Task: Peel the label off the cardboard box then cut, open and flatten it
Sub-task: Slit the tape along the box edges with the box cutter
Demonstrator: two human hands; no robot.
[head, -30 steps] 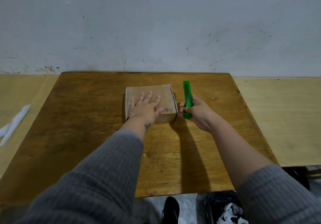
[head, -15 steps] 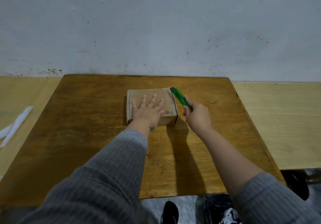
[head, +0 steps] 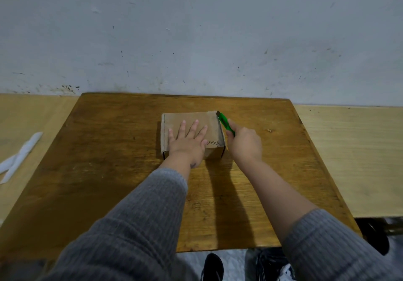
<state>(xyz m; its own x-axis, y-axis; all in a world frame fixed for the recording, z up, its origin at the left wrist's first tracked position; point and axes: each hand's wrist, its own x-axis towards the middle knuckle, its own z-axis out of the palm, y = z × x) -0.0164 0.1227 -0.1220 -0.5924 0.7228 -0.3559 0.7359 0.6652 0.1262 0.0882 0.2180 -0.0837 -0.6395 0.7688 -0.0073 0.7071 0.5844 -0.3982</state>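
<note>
A small brown cardboard box point(head: 209, 120) lies shut in the middle of the wooden table point(head: 109, 150), with handwriting along its near right edge. My left hand point(head: 187, 142) rests flat on the box top, fingers spread. My right hand point(head: 245, 143) grips a green utility knife point(head: 224, 123) just right of the box. The knife's blade tip sits at the box's far right top corner. No label shows on the visible faces.
White paper strips point(head: 19, 156) lie on the pale surface left of the table. A lighter wooden surface point(head: 349, 160) adjoins on the right. A grey wall runs behind. Below the table's near edge are a shoe point(head: 212, 266) and a black bag point(head: 268, 265).
My right hand has lifted the green knife off the table, turned it blade-forward and brought its tip to the box's far right corner. My left hand stays flat on the box.
</note>
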